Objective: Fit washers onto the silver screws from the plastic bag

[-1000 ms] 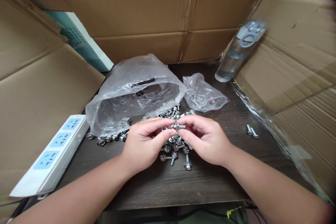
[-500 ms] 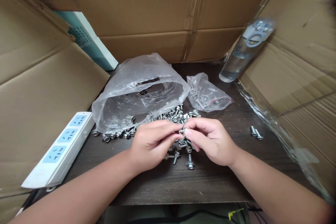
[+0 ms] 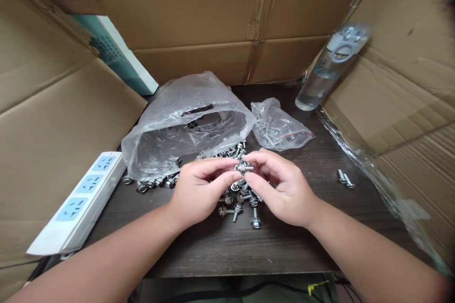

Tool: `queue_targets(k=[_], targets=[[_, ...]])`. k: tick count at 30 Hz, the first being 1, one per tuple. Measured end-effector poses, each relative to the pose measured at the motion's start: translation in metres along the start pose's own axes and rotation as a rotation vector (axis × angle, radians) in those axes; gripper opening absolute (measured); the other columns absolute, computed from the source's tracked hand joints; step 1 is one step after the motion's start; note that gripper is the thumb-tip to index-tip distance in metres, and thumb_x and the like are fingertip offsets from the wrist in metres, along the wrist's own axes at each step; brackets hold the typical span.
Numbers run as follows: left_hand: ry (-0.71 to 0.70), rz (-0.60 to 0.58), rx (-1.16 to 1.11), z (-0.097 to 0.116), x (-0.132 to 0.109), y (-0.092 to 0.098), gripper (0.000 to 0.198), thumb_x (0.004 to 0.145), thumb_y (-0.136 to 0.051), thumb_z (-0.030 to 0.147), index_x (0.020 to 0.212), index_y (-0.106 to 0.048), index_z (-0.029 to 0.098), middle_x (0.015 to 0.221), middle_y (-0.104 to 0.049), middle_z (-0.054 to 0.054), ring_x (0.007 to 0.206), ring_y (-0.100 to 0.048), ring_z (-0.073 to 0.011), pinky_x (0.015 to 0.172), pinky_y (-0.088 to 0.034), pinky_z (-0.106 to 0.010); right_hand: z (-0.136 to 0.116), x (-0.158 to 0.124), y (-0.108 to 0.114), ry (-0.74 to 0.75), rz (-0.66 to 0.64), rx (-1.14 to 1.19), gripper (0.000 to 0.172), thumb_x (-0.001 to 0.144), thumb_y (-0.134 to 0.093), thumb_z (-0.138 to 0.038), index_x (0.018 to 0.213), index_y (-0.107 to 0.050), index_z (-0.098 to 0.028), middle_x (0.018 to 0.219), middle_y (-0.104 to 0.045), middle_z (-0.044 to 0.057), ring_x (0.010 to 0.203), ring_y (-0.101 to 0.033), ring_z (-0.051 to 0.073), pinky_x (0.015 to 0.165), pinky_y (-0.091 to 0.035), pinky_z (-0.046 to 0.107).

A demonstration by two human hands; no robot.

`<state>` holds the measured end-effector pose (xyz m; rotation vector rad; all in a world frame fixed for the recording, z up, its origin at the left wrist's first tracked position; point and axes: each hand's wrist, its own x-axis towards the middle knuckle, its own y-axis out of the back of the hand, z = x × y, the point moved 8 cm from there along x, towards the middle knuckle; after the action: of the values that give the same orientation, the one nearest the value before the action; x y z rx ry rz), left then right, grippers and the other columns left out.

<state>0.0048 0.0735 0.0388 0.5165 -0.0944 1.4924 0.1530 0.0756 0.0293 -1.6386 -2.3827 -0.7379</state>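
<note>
My left hand (image 3: 201, 189) and right hand (image 3: 280, 189) are closed in a pinch on one washered steel bolt (image 3: 243, 167), above a pile of like bolts (image 3: 237, 208), too many to count, on the dark wood table (image 3: 199, 251). Two separate bolts (image 3: 344, 179) lie off to the right. One large plastic bag (image 3: 177, 142) and one small zip bag (image 3: 277, 128) sit behind the pile.

Head view. We saw the left hand (image 3: 202, 194) and the right hand (image 3: 280, 189) pinching a steel flanged bolt (image 3: 244, 167) between them, above a loose pile of bolts (image 3: 238, 203) on a dark wood-grain table (image 3: 227, 255). We noted a clear plastic bag (image 3: 177, 128) behind the pile, a small zip bag (image 3: 277, 128) beside it, a white power strip (image 3: 76, 203) at left, two separate bolts (image 3: 345, 179) at right, and a water bottle (image 3: 323, 75) near cardboard sheets (image 3: 192, 9).
</note>
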Motion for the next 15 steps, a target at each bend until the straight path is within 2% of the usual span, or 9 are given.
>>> queue_targets(k=[3, 6, 9, 11, 13, 15], targets=[[0.114, -0.043, -0.144, -0.007, 0.000, -0.005, 0.014, 0.075, -0.078, 0.025, 0.088, -0.078, 0.020, 0.063, -0.074, -0.002, 0.059, -0.070, -0.0178, 0.048, -0.057, -0.023, -0.007, 0.001, -0.001, 0.103, -0.009, -0.055, 0.020, 0.090, -0.058, -0.016, 0.109, -0.063, -0.020, 0.090, -0.059, 0.005, 0.065, -0.052, 0.011, 0.058, -0.047, 0.027], [0.115, -0.074, -0.150, -0.005, 0.000, -0.006, 0.012, 0.075, -0.078, 0.020, 0.087, -0.079, 0.019, 0.069, -0.075, -0.004, 0.064, -0.072, -0.0189, 0.052, -0.058, -0.023, -0.010, 0.002, 0.001, 0.137, 0.012, -0.077, 0.015, 0.090, -0.059, -0.014, 0.103, -0.065, -0.019, 0.086, -0.060, 0.004, 0.066, -0.053, 0.012, 0.060, -0.047, 0.027], [-0.020, -0.071, -0.069, 0.006, 0.001, -0.004, 0.014, 0.075, -0.076, 0.013, 0.087, -0.079, 0.020, 0.082, -0.078, -0.005, 0.070, -0.073, -0.0166, 0.060, -0.060, -0.021, -0.013, 0.003, 0.002, 0.139, 0.011, -0.080, 0.010, 0.090, -0.059, -0.014, 0.097, -0.065, -0.017, 0.082, -0.059, 0.004, 0.067, -0.052, 0.012, 0.061, -0.046, 0.028], [-0.161, -0.062, 0.011, 0.016, 0.000, -0.002, 0.018, 0.075, -0.076, 0.010, 0.089, -0.078, 0.020, 0.082, -0.078, -0.004, 0.067, -0.071, -0.0135, 0.062, -0.058, -0.019, -0.013, 0.003, 0.001, 0.117, -0.001, -0.058, 0.008, 0.089, -0.059, -0.015, 0.094, -0.066, -0.016, 0.079, -0.058, 0.004, 0.067, -0.052, 0.013, 0.061, -0.045, 0.028], [-0.298, -0.062, 0.080, 0.024, -0.003, -0.002, 0.022, 0.076, -0.074, 0.009, 0.093, -0.078, 0.021, 0.080, -0.077, -0.003, 0.064, -0.070, -0.0117, 0.061, -0.057, -0.018, -0.010, 0.003, 0.000, 0.044, -0.025, 0.027, 0.007, 0.089, -0.058, -0.017, 0.090, -0.065, -0.016, 0.077, -0.056, 0.003, 0.065, -0.052, 0.013, 0.058, -0.045, 0.028], [-0.417, -0.073, 0.128, 0.031, -0.007, -0.004, 0.025, 0.077, -0.072, 0.007, 0.098, -0.076, 0.019, 0.079, -0.076, -0.005, 0.064, -0.069, -0.0114, 0.061, -0.056, -0.018, 0.000, 0.003, -0.005, -0.099, -0.080, 0.181, 0.010, 0.090, -0.057, -0.021, 0.086, -0.063, -0.015, 0.070, -0.054, 0.001, 0.056, -0.051, 0.010, 0.052, -0.043, 0.026]])
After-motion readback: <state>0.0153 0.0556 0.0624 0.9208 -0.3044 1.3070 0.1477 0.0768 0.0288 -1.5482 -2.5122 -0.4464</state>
